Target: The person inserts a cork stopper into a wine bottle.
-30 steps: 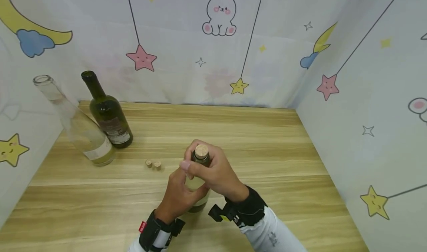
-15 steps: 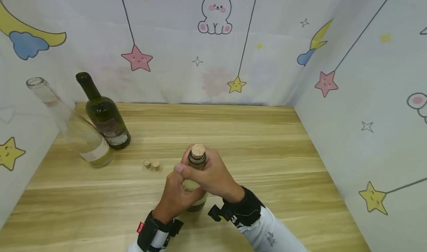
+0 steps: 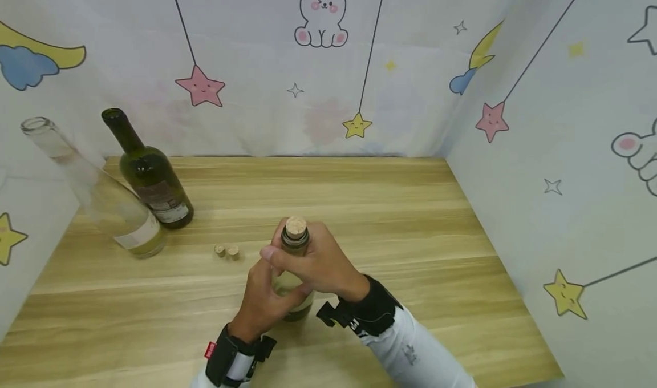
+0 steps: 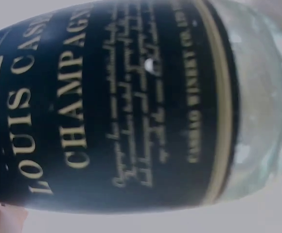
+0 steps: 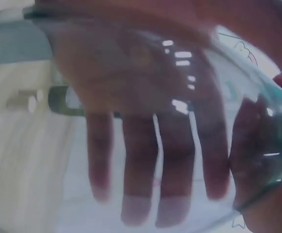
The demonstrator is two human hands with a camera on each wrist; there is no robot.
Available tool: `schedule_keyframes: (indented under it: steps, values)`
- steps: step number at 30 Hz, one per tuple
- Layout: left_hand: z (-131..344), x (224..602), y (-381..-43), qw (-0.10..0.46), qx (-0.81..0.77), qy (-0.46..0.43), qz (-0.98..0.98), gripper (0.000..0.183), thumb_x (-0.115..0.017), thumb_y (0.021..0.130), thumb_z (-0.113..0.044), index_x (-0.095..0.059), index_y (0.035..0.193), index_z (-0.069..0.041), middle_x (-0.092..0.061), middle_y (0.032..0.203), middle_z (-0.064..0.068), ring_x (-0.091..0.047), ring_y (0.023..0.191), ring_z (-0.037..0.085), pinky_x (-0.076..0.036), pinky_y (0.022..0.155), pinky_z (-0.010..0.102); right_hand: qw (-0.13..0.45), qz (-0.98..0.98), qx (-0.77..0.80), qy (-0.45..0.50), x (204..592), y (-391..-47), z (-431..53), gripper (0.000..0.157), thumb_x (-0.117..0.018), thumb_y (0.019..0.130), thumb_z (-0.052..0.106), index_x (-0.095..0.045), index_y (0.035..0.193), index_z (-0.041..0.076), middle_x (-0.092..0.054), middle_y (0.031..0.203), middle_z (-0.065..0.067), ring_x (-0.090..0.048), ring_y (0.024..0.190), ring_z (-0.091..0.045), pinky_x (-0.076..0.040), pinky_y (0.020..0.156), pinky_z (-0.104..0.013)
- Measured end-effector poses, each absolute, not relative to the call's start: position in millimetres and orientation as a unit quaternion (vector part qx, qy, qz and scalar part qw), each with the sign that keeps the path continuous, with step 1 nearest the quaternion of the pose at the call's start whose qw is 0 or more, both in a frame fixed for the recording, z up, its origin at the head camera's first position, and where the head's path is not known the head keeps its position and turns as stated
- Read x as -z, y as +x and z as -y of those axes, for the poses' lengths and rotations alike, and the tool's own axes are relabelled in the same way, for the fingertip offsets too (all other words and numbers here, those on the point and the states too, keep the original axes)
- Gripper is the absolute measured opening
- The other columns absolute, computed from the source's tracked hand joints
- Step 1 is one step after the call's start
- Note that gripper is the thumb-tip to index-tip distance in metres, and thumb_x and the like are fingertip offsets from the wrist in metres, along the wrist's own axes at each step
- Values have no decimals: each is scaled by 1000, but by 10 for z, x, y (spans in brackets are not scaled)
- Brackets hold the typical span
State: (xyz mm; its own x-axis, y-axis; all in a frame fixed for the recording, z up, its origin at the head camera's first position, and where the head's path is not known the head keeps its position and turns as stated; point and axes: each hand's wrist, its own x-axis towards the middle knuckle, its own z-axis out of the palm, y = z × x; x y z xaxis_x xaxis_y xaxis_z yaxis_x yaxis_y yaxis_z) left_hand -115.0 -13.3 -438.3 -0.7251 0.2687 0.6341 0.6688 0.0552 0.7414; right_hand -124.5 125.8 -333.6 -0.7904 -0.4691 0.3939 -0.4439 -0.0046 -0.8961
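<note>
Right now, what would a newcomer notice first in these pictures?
The see-through glass bottle with a round tan cork, held in both hands at lower middle, likely strikes first. A dark green glass bottle and tall clear glass bottle stand at left; two small tan corks rest nearer the hands.

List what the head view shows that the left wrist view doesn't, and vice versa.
Only the head view: the cork at the mouth of the held bottle, two loose corks, the clear bottle and the green bottle.
Only the left wrist view: readable lettering, including CHAMPAGNE.
Both: the held bottle and part of a hand, though the wrist view leaves unclear which hand.
</note>
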Motion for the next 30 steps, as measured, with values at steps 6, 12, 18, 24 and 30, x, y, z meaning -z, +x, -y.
schedule_keyframes:
  steps: [6,12,18,24,30]
  values:
    - [169,4364,-1161,175,612,-300,711,69,-69,91,-38,-45,142,2,-57,137,20,-51,131,26,-33,115,22,-41,-729,611,-305,3294,-1330,-1496,17,-62,93,-10,-61,78,-1,-64,63,-16,-64,59,-23,-54,62,-24]
    - [272,4325,-1195,198,612,-280,713,63,-70,82,-6,-49,140,1,-60,135,18,-50,132,27,-31,115,23,-118,-745,617,-223,3204,-1451,-2042,16,-60,92,-11,-57,78,-4,-62,63,-14,-64,57,-15,-58,59,-23]
    - [346,4348,-1172,192,604,-253,731,64,-70,81,1,-50,141,-4,-60,135,17,-50,132,23,-30,114,20,-202,-757,606,-141,3103,-1621,-2738,17,-61,96,-2,-59,79,0,-62,64,-9,-63,59,-17,-56,68,-21]
    - [391,4439,-1144,172,601,-231,745,67,-71,81,6,-50,142,-11,-61,135,13,-50,132,21,-31,113,17,-263,-763,588,-54,3107,-1790,-3345,21,-65,96,4,-60,77,-3,-62,65,-7,-63,59,-17,-56,68,-20]
    - [536,4480,-1140,169,592,-186,766,68,-71,81,10,-51,141,-12,-62,134,9,-50,131,15,-30,112,17,-307,-709,634,8,3143,-1943,-3787,22,-67,93,0,-61,73,-1,-63,62,-7,-63,54,-17,-59,62,-19]
